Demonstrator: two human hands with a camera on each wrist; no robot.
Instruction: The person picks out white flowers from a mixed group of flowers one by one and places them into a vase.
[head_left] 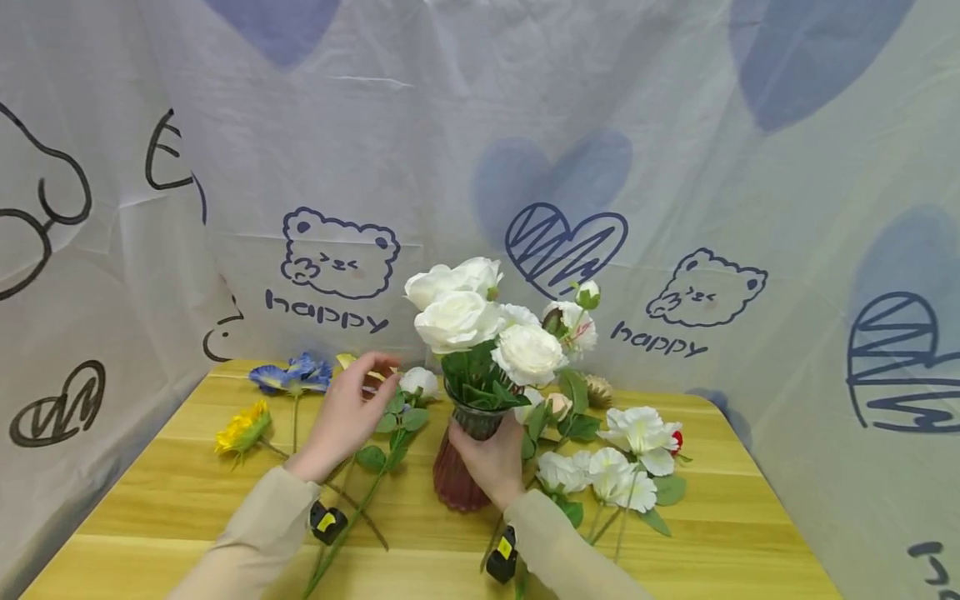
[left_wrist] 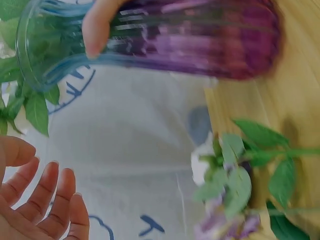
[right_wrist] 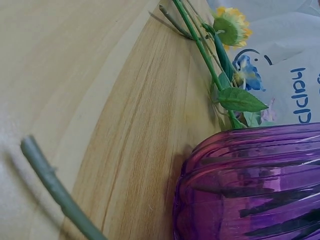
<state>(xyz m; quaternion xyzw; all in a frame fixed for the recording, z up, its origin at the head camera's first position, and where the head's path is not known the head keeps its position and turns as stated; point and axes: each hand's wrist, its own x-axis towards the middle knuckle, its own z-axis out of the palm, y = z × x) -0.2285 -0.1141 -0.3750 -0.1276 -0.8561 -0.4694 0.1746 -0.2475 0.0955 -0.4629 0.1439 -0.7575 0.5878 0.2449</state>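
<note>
Vase [head_left: 454, 479] in hand at a wooden bench [head_left: 157, 492]: a person's right hand [head_left: 495, 458] has its grip clamped around the narrow neck, thumb laid across the side facing the left hand [head_left: 354, 400]. That hand hovers left of the vase, grip loose, fingers apart and softly bent, near a white bloom [head_left: 418, 382] lying on the bench. The vase, upright near the middle of the bench, shades from blue-green at the rim to purple at the base. White roses [head_left: 457, 322], a ruffled flower [head_left: 529, 354] and a bud [head_left: 588, 296] crowd above its rim; dark stems [right_wrist: 285, 200] show through the purple glass. At left lie a sunflower [head_left: 246, 427] and a blue flower [head_left: 296, 375]; at right, white flowers [head_left: 621, 479] spread beside the vase, a red flower [head_left: 677, 442] peeking from behind. A bare stem [right_wrist: 54, 185] juts near the base in the right wrist view. Behind hangs a pale sheet [head_left: 442, 183] printed with hearts, bear faces and the word "happy."
</note>
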